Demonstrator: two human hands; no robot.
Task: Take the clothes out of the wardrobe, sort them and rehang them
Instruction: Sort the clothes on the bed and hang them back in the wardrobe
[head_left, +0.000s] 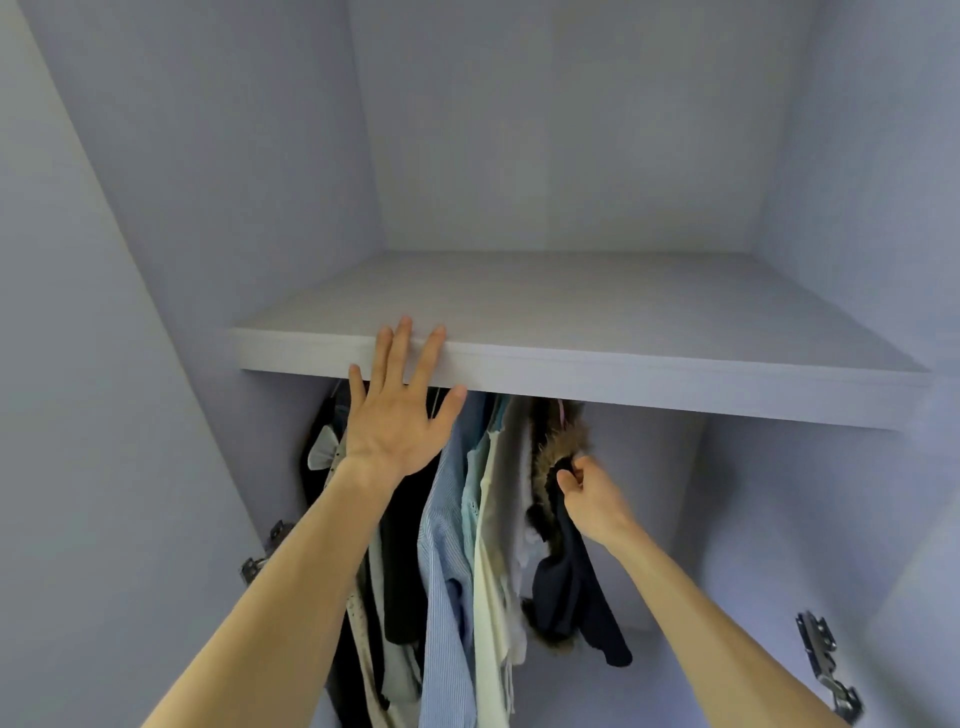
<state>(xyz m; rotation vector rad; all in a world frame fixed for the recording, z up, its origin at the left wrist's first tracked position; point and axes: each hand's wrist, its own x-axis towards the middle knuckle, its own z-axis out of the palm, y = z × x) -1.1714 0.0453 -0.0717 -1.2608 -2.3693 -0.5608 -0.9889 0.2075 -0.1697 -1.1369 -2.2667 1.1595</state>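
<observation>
1. Our left hand (397, 415) is up, fingers straight and spread over the front edge of the shelf (623, 322), probably pressing on it.
2. Our right hand (592, 496) curls tight round the fur-trimmed dark coat (566, 587).
3. That coat hangs rightmost among the clothes (447, 519), which are bunched left under the shelf.
4. A metal hinge (826, 660) sits near right.

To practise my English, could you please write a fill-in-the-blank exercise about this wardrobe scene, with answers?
1. The left hand rests, fingers straight, on the front edge of the ____.
2. The right hand grips the dark coat with the ____ trim.
3. The striped shirt hanging between the arms is light ____.
Answers: shelf; fur; blue.
</observation>
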